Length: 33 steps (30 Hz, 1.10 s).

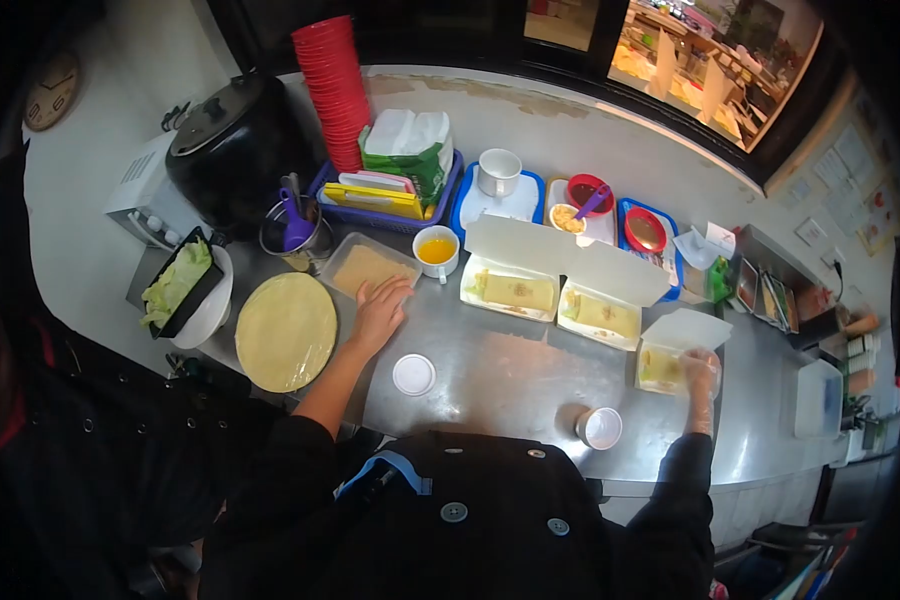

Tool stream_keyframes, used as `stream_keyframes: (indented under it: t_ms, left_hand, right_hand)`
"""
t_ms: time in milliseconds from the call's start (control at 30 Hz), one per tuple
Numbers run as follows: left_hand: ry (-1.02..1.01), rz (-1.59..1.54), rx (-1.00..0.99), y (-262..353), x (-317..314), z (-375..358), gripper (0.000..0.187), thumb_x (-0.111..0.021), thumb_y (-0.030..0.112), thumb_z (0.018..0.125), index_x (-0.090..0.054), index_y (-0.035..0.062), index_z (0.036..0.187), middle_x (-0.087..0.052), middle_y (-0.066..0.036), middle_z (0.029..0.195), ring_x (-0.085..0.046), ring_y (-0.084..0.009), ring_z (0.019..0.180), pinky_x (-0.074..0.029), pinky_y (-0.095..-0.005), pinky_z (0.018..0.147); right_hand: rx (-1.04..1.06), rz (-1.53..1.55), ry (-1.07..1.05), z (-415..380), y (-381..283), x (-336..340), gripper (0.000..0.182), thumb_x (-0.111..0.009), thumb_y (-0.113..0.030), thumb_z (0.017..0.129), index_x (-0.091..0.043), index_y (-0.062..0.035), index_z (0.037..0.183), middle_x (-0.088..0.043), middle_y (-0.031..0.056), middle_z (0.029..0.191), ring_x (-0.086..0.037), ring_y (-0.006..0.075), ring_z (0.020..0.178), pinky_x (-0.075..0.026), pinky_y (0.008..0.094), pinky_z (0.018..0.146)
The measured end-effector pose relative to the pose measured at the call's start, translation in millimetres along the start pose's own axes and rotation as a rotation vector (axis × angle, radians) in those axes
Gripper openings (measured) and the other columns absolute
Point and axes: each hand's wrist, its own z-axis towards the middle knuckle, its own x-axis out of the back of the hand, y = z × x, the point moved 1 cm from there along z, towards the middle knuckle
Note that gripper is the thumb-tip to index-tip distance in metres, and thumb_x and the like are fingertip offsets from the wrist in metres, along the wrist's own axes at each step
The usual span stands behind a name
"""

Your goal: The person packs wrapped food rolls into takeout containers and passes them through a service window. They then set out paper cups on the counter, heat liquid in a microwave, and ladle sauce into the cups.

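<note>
My left hand [380, 308] lies with its fingers apart over the near right edge of a clear container [355, 262] of tan crumbs. At the right, my right hand [700, 372], which looks gloved in clear plastic, is over the right part of an open food box [659, 372]. Its fingers are bent together, and what they hold is hidden. Two more open boxes, one in the middle [508, 290] and one beside it [600, 318], each hold a flat yellowish roll and some lettuce. A white lid [414, 375] and a small white cup [600, 428] sit near the front.
Left of the container are a stack of round pale sheets [286, 332] and a black tray of lettuce [182, 285]. A mug of yellow liquid [436, 252] stands behind. Red bowls [645, 230] and a tall red stack [330, 95] line the wall. Another person's dark clothing [100, 450] shows at left.
</note>
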Motion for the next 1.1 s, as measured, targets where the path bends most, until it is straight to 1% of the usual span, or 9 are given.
stream_keyframes:
  t_ms: [533, 667, 733, 800, 833, 900, 1000, 1067, 1100]
  left_hand:
    - [0.228, -0.028, 0.119, -13, -32, 56, 0.047, -0.06, 0.001, 0.066, -0.049, 0.0092, 0.111, -0.051, -0.01, 0.114, -0.043, -0.0263, 0.113, -0.027, -0.0441, 0.094]
    - [0.428, 0.064, 0.069, 75, 1, 68, 0.048, -0.061, 0.003, 0.065, -0.048, 0.0071, 0.11, -0.051, -0.014, 0.107, -0.045, -0.0311, 0.105, -0.03, -0.0421, 0.093]
    - [0.313, -0.209, -0.146, 135, -13, 81, 0.039, -0.061, 0.004, 0.068, -0.052, 0.0051, 0.106, -0.055, -0.013, 0.096, -0.052, -0.0278, 0.091, -0.04, -0.037, 0.083]
    - [-0.267, -0.676, -0.006, 193, -53, 79, 0.023, -0.06, 0.008, 0.075, -0.056, 0.0028, 0.097, -0.057, -0.011, 0.081, -0.057, -0.0214, 0.074, -0.045, -0.0314, 0.068]
    - [-0.342, -0.692, -0.182, 215, -83, 76, 0.016, -0.058, 0.013, 0.081, -0.058, 0.0005, 0.09, -0.057, -0.01, 0.069, -0.058, -0.0164, 0.059, -0.046, -0.0282, 0.055]
    - [-0.698, -0.791, -0.054, 263, -124, 76, 0.016, -0.055, 0.015, 0.083, -0.058, 0.0007, 0.088, -0.059, -0.009, 0.069, -0.06, -0.0173, 0.057, -0.047, -0.0277, 0.052]
    - [-0.939, -0.895, 0.135, 314, -193, 79, 0.017, -0.054, 0.017, 0.084, -0.057, 0.0018, 0.09, -0.059, -0.008, 0.071, -0.061, -0.0171, 0.056, -0.048, -0.0266, 0.047]
    - [-0.912, -1.122, 0.634, 336, -217, 82, 0.014, -0.053, 0.017, 0.085, -0.053, 0.0039, 0.09, -0.057, -0.008, 0.073, -0.06, -0.017, 0.057, -0.05, -0.0281, 0.045]
    - [-0.91, -1.12, 0.631, 339, -228, 79, 0.014, -0.053, 0.017, 0.085, -0.053, 0.0039, 0.09, -0.057, -0.008, 0.073, -0.06, -0.017, 0.057, -0.05, -0.0281, 0.045]
  right_hand:
    - [0.057, -0.007, 0.13, -1, 1, 6, 0.011, -0.06, -0.016, 0.066, -0.066, -0.0096, 0.073, -0.063, 0.0142, 0.074, -0.061, 0.0279, 0.076, -0.048, 0.0336, 0.072]
    - [0.047, 0.314, -0.071, 8, 27, 0, 0.016, -0.061, -0.012, 0.067, -0.067, -0.0064, 0.08, -0.064, 0.0099, 0.072, -0.062, 0.0201, 0.07, -0.048, 0.0304, 0.067]
    - [0.017, 0.521, -0.076, 11, 54, 4, 0.018, -0.06, -0.009, 0.068, -0.067, -0.0038, 0.083, -0.065, 0.0077, 0.074, -0.061, 0.017, 0.071, -0.047, 0.0298, 0.065]
    - [-0.179, 0.534, -0.012, 18, 70, 23, 0.018, -0.06, -0.011, 0.068, -0.066, -0.0014, 0.083, -0.065, 0.0084, 0.075, -0.061, 0.018, 0.072, -0.048, 0.0305, 0.065]
    - [0.013, 0.198, -0.071, 35, 114, -13, 0.017, -0.06, -0.014, 0.068, -0.066, -0.003, 0.081, -0.064, 0.0098, 0.075, -0.062, 0.021, 0.072, -0.048, 0.032, 0.067]
    - [0.416, -0.54, 0.024, 67, 203, -86, 0.016, -0.059, -0.02, 0.069, -0.065, -0.0062, 0.076, -0.063, 0.0125, 0.076, -0.062, 0.0271, 0.074, -0.048, 0.0351, 0.069]
    - [0.732, -0.364, -0.35, 30, 157, -30, 0.015, -0.061, -0.022, 0.068, -0.062, -0.0066, 0.07, -0.062, 0.0112, 0.073, -0.061, 0.0282, 0.071, -0.049, 0.0376, 0.067]
    - [0.346, 0.257, -0.3, 12, 146, -32, 0.016, -0.06, -0.021, 0.069, -0.061, -0.0053, 0.069, -0.061, 0.0134, 0.069, -0.06, 0.0293, 0.068, -0.047, 0.0382, 0.064]
    - [0.165, 0.49, -0.253, 3, 139, -34, 0.017, -0.059, -0.021, 0.07, -0.061, -0.0045, 0.068, -0.06, 0.0146, 0.067, -0.06, 0.0298, 0.067, -0.046, 0.0385, 0.062]
